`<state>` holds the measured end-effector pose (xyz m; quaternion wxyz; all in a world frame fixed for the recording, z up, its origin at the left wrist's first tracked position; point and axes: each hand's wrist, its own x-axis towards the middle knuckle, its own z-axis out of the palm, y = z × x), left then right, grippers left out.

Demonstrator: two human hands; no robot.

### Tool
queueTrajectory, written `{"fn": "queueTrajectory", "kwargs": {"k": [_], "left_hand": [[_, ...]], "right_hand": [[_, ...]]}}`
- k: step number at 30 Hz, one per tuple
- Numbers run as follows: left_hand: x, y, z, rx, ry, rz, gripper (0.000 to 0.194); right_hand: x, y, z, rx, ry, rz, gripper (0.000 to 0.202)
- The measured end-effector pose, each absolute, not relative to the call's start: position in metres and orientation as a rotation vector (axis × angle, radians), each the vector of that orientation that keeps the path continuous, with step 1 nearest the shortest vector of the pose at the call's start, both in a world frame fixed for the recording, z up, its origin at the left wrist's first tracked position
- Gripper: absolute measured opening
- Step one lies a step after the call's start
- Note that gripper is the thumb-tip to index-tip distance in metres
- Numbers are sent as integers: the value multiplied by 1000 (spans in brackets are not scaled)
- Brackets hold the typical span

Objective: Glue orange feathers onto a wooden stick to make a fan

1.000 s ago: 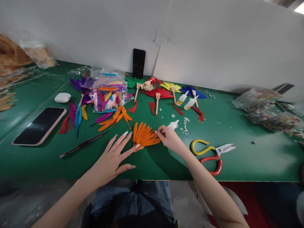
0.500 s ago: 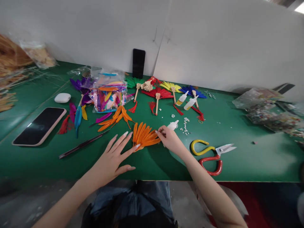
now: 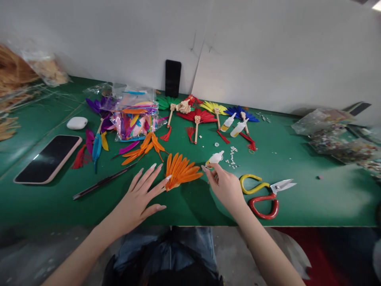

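A fan of orange feathers [image 3: 183, 171] lies on the green table between my hands, its pale wooden handle [image 3: 160, 190] pointing left. My left hand [image 3: 138, 194] is spread flat and open, the index fingertip resting on the fan's base by the handle. Just off the fan's right-hand feathers is my right hand [image 3: 223, 182], thumb and index finger brought close together, with nothing visible between them. Behind those fingers a small white glue bottle [image 3: 215, 157] lies on its side, partly covered. Loose orange feathers [image 3: 144, 147] are fanned out beyond my left hand.
Finished-looking feather fans with tassels, including a red one [image 3: 198, 116], line the back. Scissors [image 3: 264, 194] lie at right, small white beads [image 3: 232, 157] nearby. Tweezers [image 3: 104, 181], a phone [image 3: 47, 159], a white case [image 3: 77, 122] and a bag of feathers [image 3: 135, 119] are leftward.
My right hand has let go of the orange feather at the fan's right side and moved right and slightly down. My left hand has shifted slightly left, still against the fan.
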<state>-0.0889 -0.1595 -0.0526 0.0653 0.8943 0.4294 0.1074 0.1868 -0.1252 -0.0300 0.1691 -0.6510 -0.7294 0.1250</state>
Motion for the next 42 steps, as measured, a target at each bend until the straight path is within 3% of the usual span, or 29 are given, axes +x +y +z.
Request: {"fn": "queueTrajectory", "kwargs": {"k": [12,18,23,29,36,42], "left_hand": [[-95,-166,-60,2649,1407,389,62],[-100,-185,-56,2471,1873,498,47],[-95,-178,-49,2666,1615,268,43],[-89,-172,-47,2859,1444,312,37],[-68,-187,-54,2680,1601,407,31],[-67,-191,-65,2575,1898,333,22]], "right_hand": [[190,-138,-43,-1855,-1929,711,36],[182,-168,-46,-1770,-1806,1027,42],[163,-195,-44,-1705,-1832,1153,40],[133,-205,-39,-1544,-1763,1320,34],[101,-185,-50,-1379,-1309,1802,46],[98,-187,-60,-1370,-1232,1811,54]]}}
